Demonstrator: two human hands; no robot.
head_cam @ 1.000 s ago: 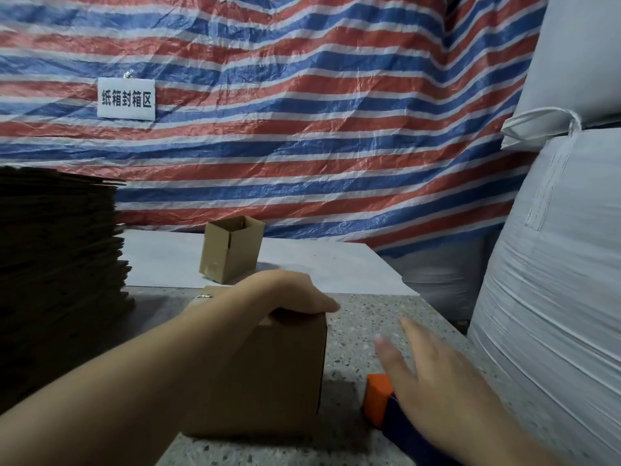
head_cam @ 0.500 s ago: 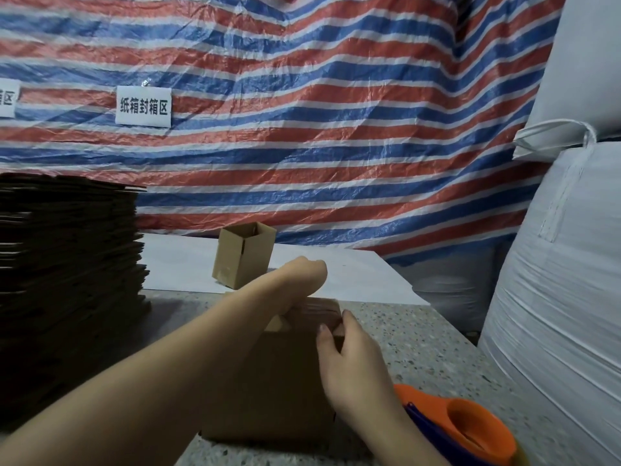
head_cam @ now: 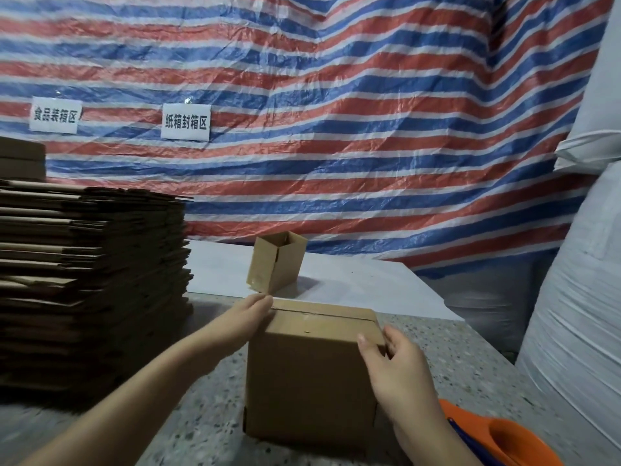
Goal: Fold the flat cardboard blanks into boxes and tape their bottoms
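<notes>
A closed cardboard box [head_cam: 311, 375] stands on the speckled stone table [head_cam: 447, 358], near its front edge, with its flaps folded shut on top and a glossy strip of clear tape [head_cam: 316, 318] along the seam. The left hand [head_cam: 248, 314] lies against the box's upper left corner with its fingers straight and together, pressing flat on the edge. The right hand [head_cam: 396, 368] holds the upper right corner, thumb on the near face and fingers curled round the side.

Behind it, on a white sheet [head_cam: 353, 280] that covers the back of the table, a smaller box [head_cam: 277, 260] stands tilted with its top flaps open; what can be seen of its inside is bare cardboard.

To the left a tall stack of flat cardboard blanks [head_cam: 90, 284] rises from the table. At the lower right corner lies an orange tape dispenser [head_cam: 504, 435], partly cut off by the frame. White woven sacks [head_cam: 578, 314] stand at the right. A striped red, white and blue tarp [head_cam: 336, 112] hangs behind, carrying two white paper signs [head_cam: 185, 122].
</notes>
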